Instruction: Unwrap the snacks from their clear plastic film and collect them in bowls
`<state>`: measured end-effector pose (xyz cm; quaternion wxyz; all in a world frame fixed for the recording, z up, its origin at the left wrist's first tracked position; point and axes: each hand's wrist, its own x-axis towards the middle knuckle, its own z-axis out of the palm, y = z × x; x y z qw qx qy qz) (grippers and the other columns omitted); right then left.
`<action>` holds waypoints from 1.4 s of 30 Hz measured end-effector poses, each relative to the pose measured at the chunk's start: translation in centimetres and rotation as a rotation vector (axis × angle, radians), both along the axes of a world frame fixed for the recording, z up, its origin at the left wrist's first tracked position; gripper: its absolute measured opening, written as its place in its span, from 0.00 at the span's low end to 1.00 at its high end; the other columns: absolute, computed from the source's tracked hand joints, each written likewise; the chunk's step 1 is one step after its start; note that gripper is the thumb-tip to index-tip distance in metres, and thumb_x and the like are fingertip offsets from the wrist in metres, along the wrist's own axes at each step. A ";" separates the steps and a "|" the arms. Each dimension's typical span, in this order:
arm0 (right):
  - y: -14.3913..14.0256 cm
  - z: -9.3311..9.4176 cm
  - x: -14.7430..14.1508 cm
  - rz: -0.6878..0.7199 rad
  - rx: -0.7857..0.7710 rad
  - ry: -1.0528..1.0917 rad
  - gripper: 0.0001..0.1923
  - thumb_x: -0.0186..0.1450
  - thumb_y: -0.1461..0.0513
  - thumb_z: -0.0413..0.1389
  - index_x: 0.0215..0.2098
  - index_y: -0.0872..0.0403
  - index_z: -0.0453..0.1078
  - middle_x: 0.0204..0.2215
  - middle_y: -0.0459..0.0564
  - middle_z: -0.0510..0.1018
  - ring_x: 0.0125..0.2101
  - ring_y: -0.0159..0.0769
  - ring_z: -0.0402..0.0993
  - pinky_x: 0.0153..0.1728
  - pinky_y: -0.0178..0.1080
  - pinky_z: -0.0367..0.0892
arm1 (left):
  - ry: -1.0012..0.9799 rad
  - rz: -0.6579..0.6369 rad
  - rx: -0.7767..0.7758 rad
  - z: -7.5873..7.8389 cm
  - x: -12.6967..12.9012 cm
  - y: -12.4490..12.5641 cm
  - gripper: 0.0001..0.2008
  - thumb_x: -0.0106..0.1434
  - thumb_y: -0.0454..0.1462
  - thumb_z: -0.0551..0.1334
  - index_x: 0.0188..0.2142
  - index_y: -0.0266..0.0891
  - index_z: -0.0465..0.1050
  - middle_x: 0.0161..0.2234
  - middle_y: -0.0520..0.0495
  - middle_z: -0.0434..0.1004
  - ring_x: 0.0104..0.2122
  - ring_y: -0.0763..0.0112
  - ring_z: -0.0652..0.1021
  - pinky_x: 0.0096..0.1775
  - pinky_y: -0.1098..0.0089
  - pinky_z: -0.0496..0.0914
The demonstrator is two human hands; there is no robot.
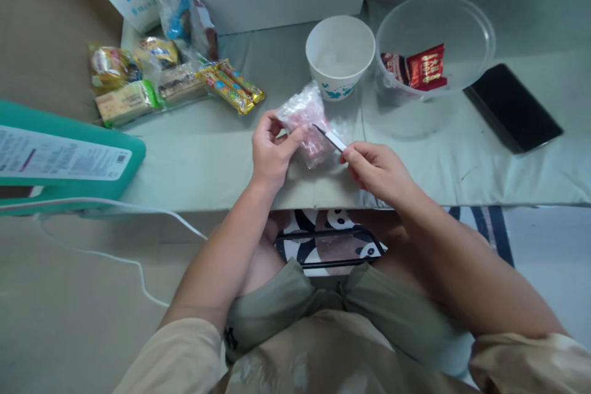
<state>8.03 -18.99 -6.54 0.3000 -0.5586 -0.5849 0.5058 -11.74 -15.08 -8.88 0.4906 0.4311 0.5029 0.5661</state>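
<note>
My left hand (272,151) is closed on a crinkled clear plastic packet (313,146) with something pink and red inside, its kind unclear. In my right hand (376,169) is a slim black-and-white knife-like tool (333,138), pinched between thumb and fingers. The tool's dark narrow tip points at the packet, close to my left thumb; whether it touches the plastic I cannot tell. Just behind the packet stands a white paper cup (340,61) with a blue leaf print. My right fingers hide the tool's rear end.
A clear round plastic tub (480,68) with red and brown snack packets (425,68) stands right of the cup, beside a black phone (514,108). Several wrapped snacks (175,77) lie at the back left. A green container (92,157) and a white cable (138,204) are at the left edge.
</note>
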 end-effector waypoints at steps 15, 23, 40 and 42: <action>2.0 -1.9 5.6 -0.166 0.377 -0.781 0.11 0.65 0.54 0.58 0.35 0.51 0.78 0.34 0.55 0.77 0.34 0.44 0.70 0.35 0.44 0.61 | 0.353 -0.092 0.084 -2.4 -1.6 0.0 0.31 0.61 0.55 0.70 0.56 0.52 0.60 0.44 0.48 0.73 0.43 0.66 0.80 0.42 0.66 0.76; 1.6 -0.7 5.1 -0.050 0.641 -0.586 0.29 0.56 0.67 0.53 0.55 0.48 0.73 0.54 0.58 0.75 0.55 0.54 0.71 0.54 0.57 0.66 | 0.834 -0.157 0.414 -1.4 -2.7 0.2 0.23 0.59 0.43 0.69 0.53 0.46 0.70 0.54 0.43 0.76 0.55 0.56 0.77 0.52 0.58 0.77; 2.0 -1.2 5.4 -0.009 0.682 -0.353 0.06 0.56 0.67 0.55 0.25 0.49 0.70 0.36 0.50 0.82 0.47 0.49 0.78 0.58 0.59 0.68 | 0.659 -0.093 0.331 -1.1 -3.3 0.7 0.02 0.65 0.36 0.62 0.36 0.42 0.74 0.40 0.47 0.82 0.42 0.68 0.81 0.43 0.68 0.77; 2.0 -1.3 5.3 -0.030 0.663 -0.330 0.07 0.55 0.68 0.55 0.25 0.49 0.70 0.36 0.50 0.82 0.46 0.48 0.79 0.57 0.59 0.69 | 0.708 -0.189 0.376 -0.8 -3.3 0.5 0.08 0.61 0.39 0.68 0.40 0.42 0.76 0.43 0.46 0.82 0.45 0.65 0.81 0.47 0.65 0.77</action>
